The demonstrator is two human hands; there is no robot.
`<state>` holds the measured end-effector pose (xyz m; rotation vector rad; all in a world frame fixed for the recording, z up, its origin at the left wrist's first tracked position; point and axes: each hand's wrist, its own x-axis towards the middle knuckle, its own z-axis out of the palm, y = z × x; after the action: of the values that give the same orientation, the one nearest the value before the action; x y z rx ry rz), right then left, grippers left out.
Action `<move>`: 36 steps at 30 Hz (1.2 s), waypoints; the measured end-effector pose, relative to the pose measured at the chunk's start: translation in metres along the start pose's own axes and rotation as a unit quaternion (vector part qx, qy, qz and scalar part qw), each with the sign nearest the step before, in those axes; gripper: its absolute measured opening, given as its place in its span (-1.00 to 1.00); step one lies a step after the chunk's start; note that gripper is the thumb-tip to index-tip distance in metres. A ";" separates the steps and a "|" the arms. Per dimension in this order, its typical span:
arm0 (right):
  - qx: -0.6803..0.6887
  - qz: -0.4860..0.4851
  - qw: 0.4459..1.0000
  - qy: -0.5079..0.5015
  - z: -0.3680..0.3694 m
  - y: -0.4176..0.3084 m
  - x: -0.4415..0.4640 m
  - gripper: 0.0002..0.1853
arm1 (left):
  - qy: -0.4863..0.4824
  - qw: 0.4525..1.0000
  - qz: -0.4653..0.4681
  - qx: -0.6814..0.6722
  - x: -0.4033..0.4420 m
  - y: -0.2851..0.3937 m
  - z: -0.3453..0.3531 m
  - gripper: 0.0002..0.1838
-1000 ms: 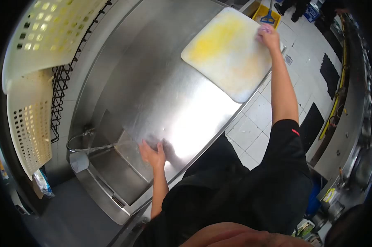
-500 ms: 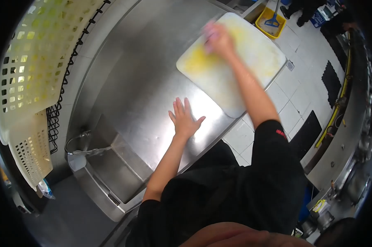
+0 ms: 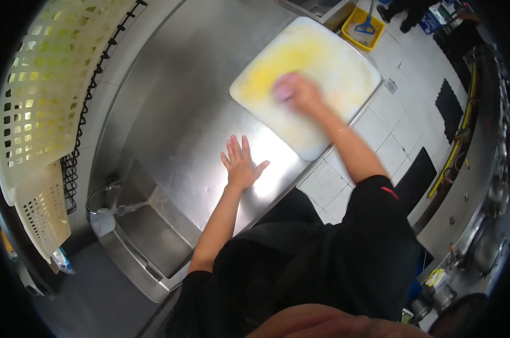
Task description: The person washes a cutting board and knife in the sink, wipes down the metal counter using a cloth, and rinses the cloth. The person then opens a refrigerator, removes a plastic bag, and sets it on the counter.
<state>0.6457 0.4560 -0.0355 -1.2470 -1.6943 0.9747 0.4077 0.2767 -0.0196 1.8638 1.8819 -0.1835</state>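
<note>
A large white cutting board [image 3: 345, 73] with yellow stains lies on the steel counter [image 3: 176, 96]. On it is my right hand [image 3: 305, 96], blurred by motion, its fingers closed over a pink cloth [image 3: 283, 91]. The cloth's exact shape is smeared and partly covered by the hand. My left hand [image 3: 242, 170] rests flat on the bare steel, to the near left of the board, fingers spread and holding nothing.
At the lower left a sink [image 3: 153, 231] adjoins the counter, with a faucet [image 3: 100, 194] beside it. Cream perforated baskets [image 3: 46, 96] stand on a black wire rack [image 3: 94, 73]. A yellow bucket [image 3: 348, 35] is on the tiled floor, near another person's legs [image 3: 407, 14].
My right hand has drawn the pink cloth toward me across the board, from its far part to nearer its middle. The left hand stays flat on the counter. The whole view has shifted slightly.
</note>
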 end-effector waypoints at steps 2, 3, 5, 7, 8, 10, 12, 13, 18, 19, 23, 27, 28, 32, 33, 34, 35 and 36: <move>-0.062 0.112 0.984 0.123 -0.099 0.017 0.001 -0.70 | -0.002 1.000 0.004 0.006 -0.001 -0.002 0.003 0.18; -0.048 0.111 0.974 0.190 -0.140 0.011 -0.002 -0.66 | 0.008 1.000 0.005 0.010 0.000 -0.002 0.004 0.17; -0.192 0.116 0.942 0.250 -0.156 0.026 -0.005 -0.63 | 0.010 1.000 0.004 0.011 0.003 0.000 0.001 0.17; -0.249 0.105 0.916 0.298 -0.125 0.011 -0.024 -0.55 | 0.008 1.000 0.002 0.009 0.000 0.001 0.001 0.16; -0.096 0.127 0.956 0.245 -0.092 0.010 -0.040 -0.56 | 0.009 1.000 0.002 0.004 -0.001 0.001 -0.001 0.17; -0.194 0.038 0.967 0.163 -0.013 -0.014 -0.094 -0.75 | 0.034 0.999 0.002 -0.002 -0.004 0.004 -0.001 0.11; -0.269 -0.145 0.947 0.104 0.000 -0.046 -0.130 -0.74 | 0.061 0.998 0.020 -0.020 -0.012 -0.002 0.002 0.04; -0.168 -0.111 0.979 0.038 -0.004 -0.053 -0.140 -0.67 | 0.091 0.994 0.038 -0.037 -0.013 -0.007 0.003 -0.03; 0.059 0.066 0.996 -0.016 -0.037 -0.065 -0.127 -0.63 | 0.171 0.972 -0.160 0.014 -0.066 -0.098 0.019 -0.19; 0.170 0.081 0.982 -0.027 -0.024 -0.106 -0.117 -0.65 | 0.205 0.955 -0.214 0.020 -0.080 -0.128 0.019 -0.22; -0.192 -0.141 0.967 -0.087 0.046 -0.124 -0.114 -0.45 | 0.261 0.867 -0.423 -0.016 -0.155 -0.243 0.036 -0.23; -0.316 -0.086 0.943 -0.060 0.161 -0.112 -0.166 -0.63 | 0.310 0.803 -0.504 -0.072 -0.233 -0.273 0.037 -0.24; -0.212 -0.052 0.960 -0.174 0.195 -0.131 -0.172 -0.75 | 0.314 0.796 -0.512 -0.077 -0.242 -0.279 0.041 -0.24; 0.028 -0.289 0.914 -0.283 0.326 -0.195 -0.243 -0.85 | 0.324 0.786 -0.492 -0.188 -0.274 -0.290 0.064 -0.26; -0.056 -0.386 0.886 -0.251 0.339 -0.214 -0.250 -0.86 | 0.339 0.781 -0.476 -0.219 -0.282 -0.299 0.063 -0.27; 0.032 -0.351 0.873 -0.338 0.356 -0.218 -0.236 -0.83 | 0.349 0.776 -0.476 -0.222 -0.294 -0.315 0.070 -0.27; 0.123 -0.302 0.882 -0.340 0.363 -0.219 -0.212 -0.83 | 0.368 0.778 -0.455 -0.228 -0.308 -0.331 0.076 -0.32; 0.146 -0.345 0.901 -0.220 0.371 -0.210 -0.182 -0.86 | 0.385 0.779 -0.435 -0.235 -0.323 -0.347 0.083 -0.36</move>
<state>0.2677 0.1892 -0.0145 -0.1760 -2.0207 1.0417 0.0762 -0.0724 -0.0373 0.6103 2.8590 0.8113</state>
